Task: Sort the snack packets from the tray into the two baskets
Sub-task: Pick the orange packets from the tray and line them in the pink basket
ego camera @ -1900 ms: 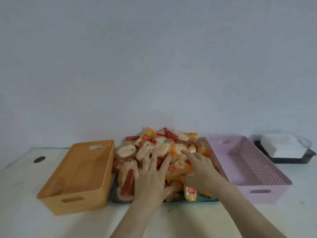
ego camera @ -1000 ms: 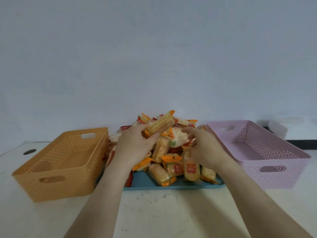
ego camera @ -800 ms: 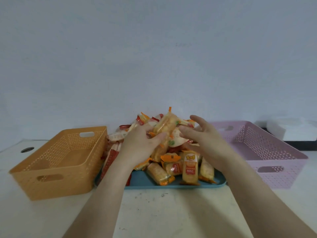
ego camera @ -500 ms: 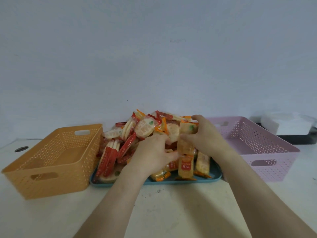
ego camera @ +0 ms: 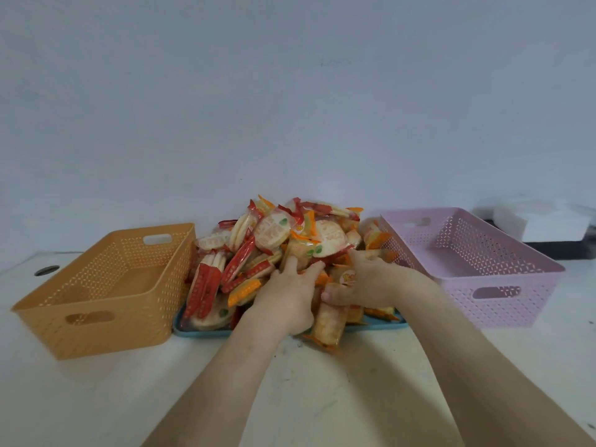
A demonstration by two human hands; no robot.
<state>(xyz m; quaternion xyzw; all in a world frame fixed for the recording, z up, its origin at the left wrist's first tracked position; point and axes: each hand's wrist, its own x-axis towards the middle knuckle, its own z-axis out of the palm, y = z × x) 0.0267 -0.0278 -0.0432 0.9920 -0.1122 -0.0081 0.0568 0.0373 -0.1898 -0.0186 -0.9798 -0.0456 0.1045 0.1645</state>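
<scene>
The left hand [ego camera: 287, 298] is pressing flat fingers into the packets [ego camera: 274, 233] on the tray [ego camera: 200, 332] under both hands. The right hand [ego camera: 371, 282] is gripping an orange packet [ego camera: 345, 279]. Lifting slowly is looking best: the front packet [ego camera: 327, 329] is hanging off.

The place looks like a plain office or test room, though the exact kind cannot be told. The work surface is a white table [ego camera: 322, 398] with small dark scuffs. Near its far left edge there is a round cable hole [ego camera: 47, 270], as an office desk has. Directly behind the table stands a bare, pale grey wall [ego camera: 290, 91].

The things are set in a tidy row, like a prepared exercise: an orange basket [ego camera: 96, 321], a blue tray [ego camera: 206, 332] heaped with snack packets [ego camera: 274, 233], and a pink basket [ego camera: 503, 304]. At the far right a white box [ego camera: 541, 221] lies on a black tray [ego camera: 561, 245].
</scene>
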